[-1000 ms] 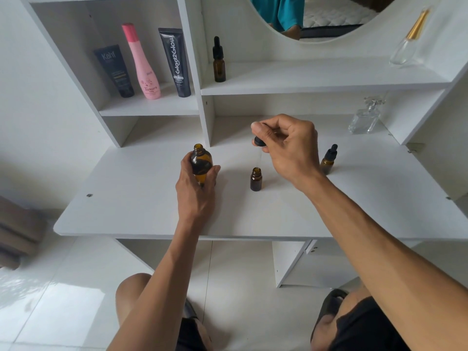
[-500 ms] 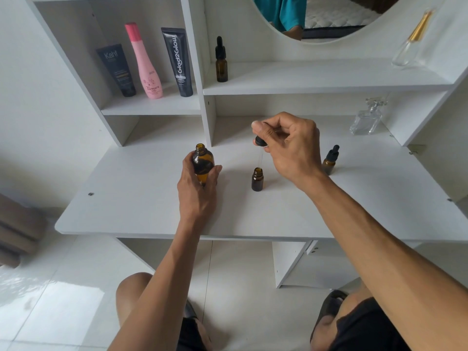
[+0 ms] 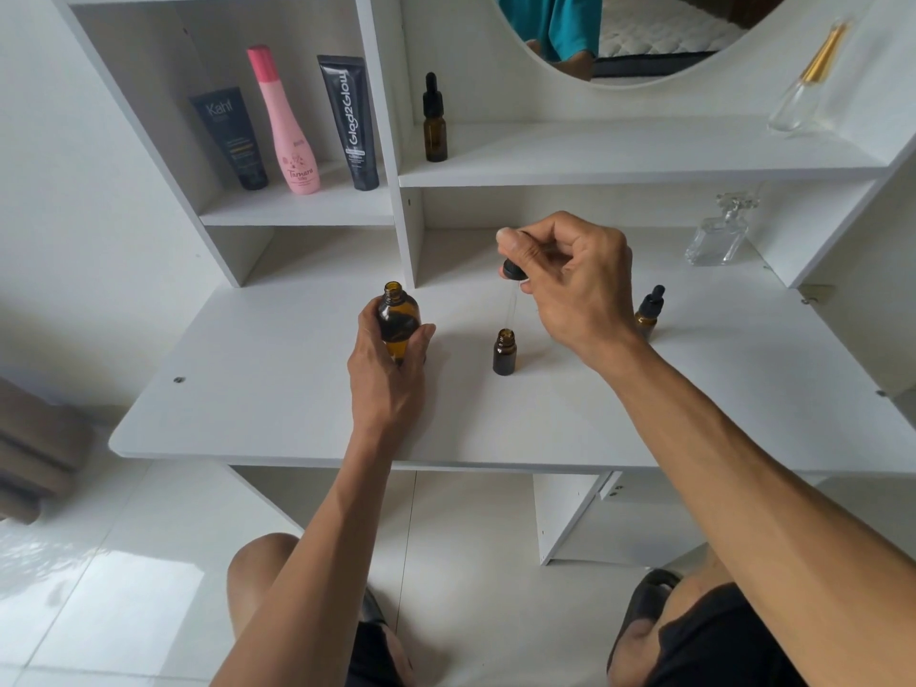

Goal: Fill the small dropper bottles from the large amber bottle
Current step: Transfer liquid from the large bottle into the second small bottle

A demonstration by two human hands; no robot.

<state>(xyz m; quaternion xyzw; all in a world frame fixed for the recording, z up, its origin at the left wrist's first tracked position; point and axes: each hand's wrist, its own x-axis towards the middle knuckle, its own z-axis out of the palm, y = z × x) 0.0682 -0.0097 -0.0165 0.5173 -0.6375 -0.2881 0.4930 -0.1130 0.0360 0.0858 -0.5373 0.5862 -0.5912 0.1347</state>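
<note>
On the white surface (image 3: 297, 389), the left hand (image 3: 389, 374) grips the open big bottle (image 3: 398, 319) upright while the right hand (image 3: 575, 285) pinches the dropper (image 3: 513, 290), whose tip should stay centred over the small bottle (image 3: 504, 352) and be squeezed slowly.

At frame centre, the large bottle (image 3: 398, 317) is held upright on the desk (image 3: 277, 389) by the left hand (image 3: 389, 371). To its right the open small bottle (image 3: 504, 352) stands, with the dropper (image 3: 513, 290) held directly above it by the right hand (image 3: 575, 285). Further right, partly behind that hand, a capped dropper bottle (image 3: 649, 309) is placed. Another dropper bottle (image 3: 434, 119) is set on the shelf (image 3: 644, 163) above.
</note>
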